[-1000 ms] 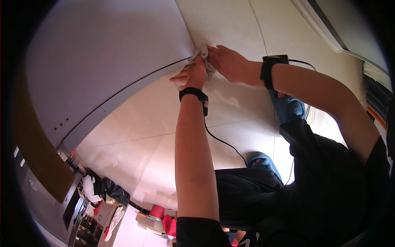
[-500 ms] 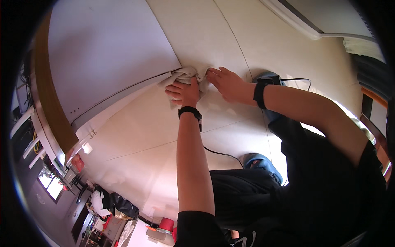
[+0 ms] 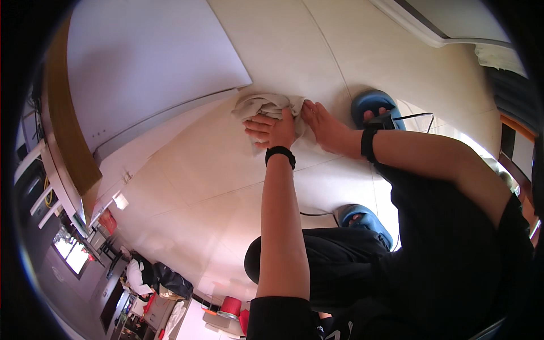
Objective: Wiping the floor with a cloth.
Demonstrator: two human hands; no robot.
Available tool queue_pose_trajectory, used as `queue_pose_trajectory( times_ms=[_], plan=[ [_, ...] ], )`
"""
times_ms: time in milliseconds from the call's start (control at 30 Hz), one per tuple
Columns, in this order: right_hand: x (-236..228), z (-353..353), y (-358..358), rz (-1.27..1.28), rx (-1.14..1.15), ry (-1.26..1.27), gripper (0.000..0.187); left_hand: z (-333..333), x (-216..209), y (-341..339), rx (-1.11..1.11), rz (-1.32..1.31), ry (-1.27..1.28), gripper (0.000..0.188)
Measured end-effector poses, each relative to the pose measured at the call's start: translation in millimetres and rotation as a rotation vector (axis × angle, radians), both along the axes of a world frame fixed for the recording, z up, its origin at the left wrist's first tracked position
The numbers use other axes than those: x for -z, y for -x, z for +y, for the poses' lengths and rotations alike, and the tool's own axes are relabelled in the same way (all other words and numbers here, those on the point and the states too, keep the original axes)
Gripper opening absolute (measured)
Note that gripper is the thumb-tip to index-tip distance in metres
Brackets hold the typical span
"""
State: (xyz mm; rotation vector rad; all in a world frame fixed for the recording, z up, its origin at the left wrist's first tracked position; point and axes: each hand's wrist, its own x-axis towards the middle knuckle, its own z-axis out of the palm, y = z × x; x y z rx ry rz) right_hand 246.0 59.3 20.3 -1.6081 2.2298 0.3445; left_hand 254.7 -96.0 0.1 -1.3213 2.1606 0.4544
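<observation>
A crumpled beige-grey cloth (image 3: 265, 105) lies on the tiled floor just off the corner of a white panel. Across its near side my left hand (image 3: 279, 131) is laid, fingers stretched out and somewhat apart, pressing on the fabric. My right hand (image 3: 327, 129) is at the cloth's right edge with its fingers together; the fingertips meet a fold of it, and the thumb side is partly hidden. Each wrist wears a black band, and a thin dark cable runs from the right one.
The large white panel (image 3: 153, 62) with a wooden edge (image 3: 59, 107) stands at left. Blue slippers (image 3: 368, 224) are on my feet to the right. A white-framed appliance or furniture edge (image 3: 419, 31) is at the upper right. Bags (image 3: 170, 280) and a red container (image 3: 230, 306) sit at lower left.
Both hands and the cloth have shifted right, away from the white panel's corner. The upper slipper shows more fully now.
</observation>
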Motion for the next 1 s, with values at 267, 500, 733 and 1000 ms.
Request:
queue_pose_trajectory(
  times_ms=[267,500,733,1000],
  plan=[
    [-9,-44,28,-0.160,0.033,-0.035,0.063,-9,-3,19,-0.099,0.007,-0.075,0.115],
    [7,-60,53,-0.020,0.042,0.260,0.064,-39,19,44,-0.221,0.061,-0.043,0.113],
    [-8,-84,86,-0.263,0.028,0.190,0.076,-52,4,55,-0.273,0.062,-0.073,0.105],
    [8,-66,80,-0.173,0.118,0.246,0.093,-67,23,47,-0.184,0.087,-0.104,0.112]
  ],
)
